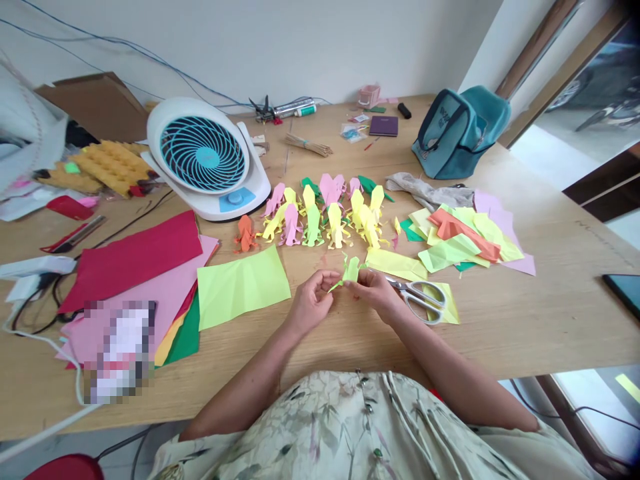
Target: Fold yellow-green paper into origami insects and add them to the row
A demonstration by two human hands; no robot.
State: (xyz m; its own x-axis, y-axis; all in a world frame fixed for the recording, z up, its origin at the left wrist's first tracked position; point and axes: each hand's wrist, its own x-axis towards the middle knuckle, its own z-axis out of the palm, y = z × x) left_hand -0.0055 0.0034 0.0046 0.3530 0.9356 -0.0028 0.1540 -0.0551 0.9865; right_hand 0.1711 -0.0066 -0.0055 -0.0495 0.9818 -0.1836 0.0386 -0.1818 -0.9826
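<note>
The nearer right hand (376,291) pinches the green paper figure (352,269) toward ten o'clock, long axis twelve-to-six; the left hand (314,300) curls fingers alongside, grip unclear.

Desk (520,313): rows of figures (313,227) at centre. Before them, lone figure (351,269) between left hand (314,300) and right hand (374,291). Fan (207,159) left of rows, set back; sheet stack (137,260) at left, single sheet (245,285) between stack and left hand. Scissors (407,291) right of right hand, partly on a scrap (452,305). Scrap pile (463,233) right of rows; cloth (430,192) behind it, bag (453,137) behind cloth. Sticks (309,145) behind rows.
</note>
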